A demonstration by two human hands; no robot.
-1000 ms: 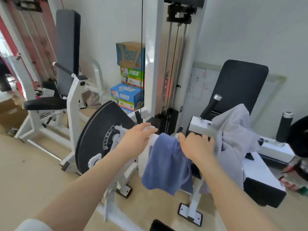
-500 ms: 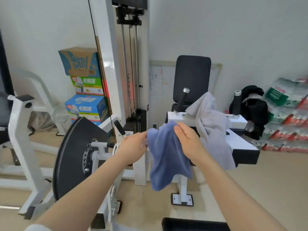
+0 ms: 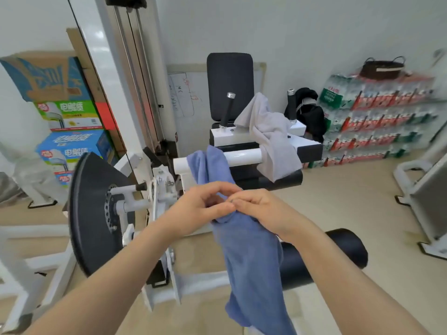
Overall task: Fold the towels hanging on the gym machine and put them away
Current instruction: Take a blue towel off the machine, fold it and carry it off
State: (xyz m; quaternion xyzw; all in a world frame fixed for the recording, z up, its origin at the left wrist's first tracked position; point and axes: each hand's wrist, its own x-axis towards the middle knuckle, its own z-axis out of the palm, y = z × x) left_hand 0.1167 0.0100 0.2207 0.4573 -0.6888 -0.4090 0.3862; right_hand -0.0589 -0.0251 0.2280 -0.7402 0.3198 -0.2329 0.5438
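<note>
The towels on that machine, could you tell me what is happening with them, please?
A person is taking the blue towel off the gym machine's white bar. Both the left hand and the right hand pinch it in front of them, with its upper end draped over the bar and the rest hanging down. The grey towel lies untouched on the machine behind. Nothing is folded yet.

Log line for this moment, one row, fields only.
left hand: pinches blue towel | right hand: pinches blue towel | blue towel: top draped over white bar | grey towel: hanging on machine, untouched
</note>
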